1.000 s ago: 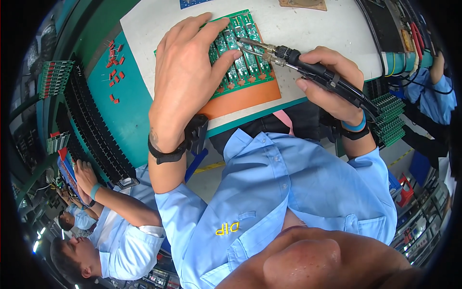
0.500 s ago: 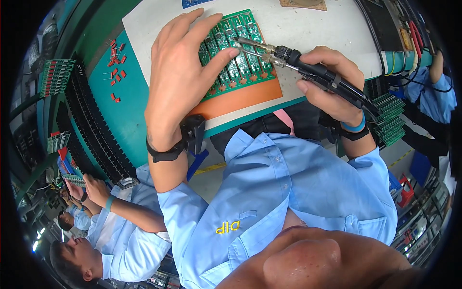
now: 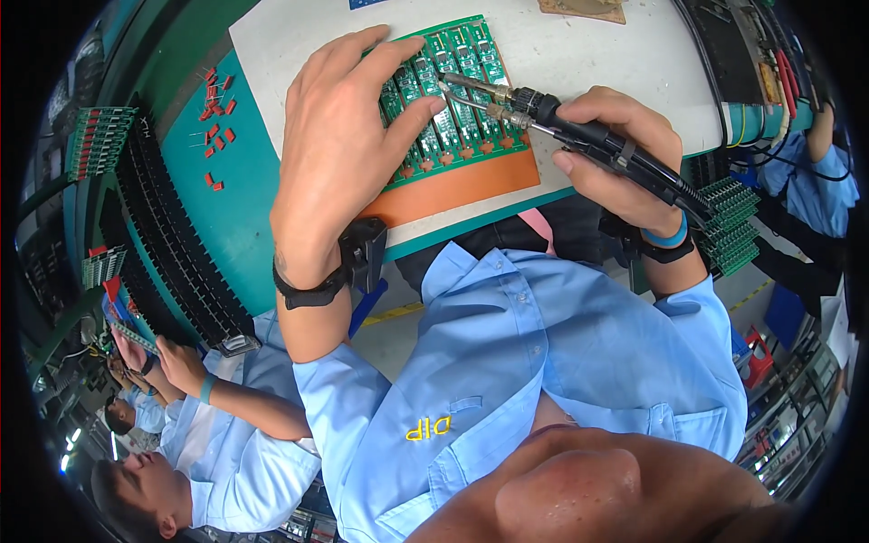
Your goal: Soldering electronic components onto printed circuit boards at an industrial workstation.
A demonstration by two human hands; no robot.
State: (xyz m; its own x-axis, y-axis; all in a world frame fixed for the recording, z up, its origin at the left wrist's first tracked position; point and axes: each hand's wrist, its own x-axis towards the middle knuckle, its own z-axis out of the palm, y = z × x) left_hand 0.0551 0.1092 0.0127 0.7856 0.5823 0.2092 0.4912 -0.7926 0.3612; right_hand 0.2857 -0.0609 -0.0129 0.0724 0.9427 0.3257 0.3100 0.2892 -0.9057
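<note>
Head view: left hand lies flat, fingers spread, on green circuit panel; right hand grips soldering iron over it.

The left hand lies flat over the near-left part of the green circuit boards, so the strips beneath the palm are out of sight. The tip of the soldering iron is too small to tell exactly where it meets the boards — the right hand covers the middle of its handle. The red parts scattered on the teal mat are too tiny to tell apart (only specks). A co-worker's hands at lower left hold something blurred.
</note>
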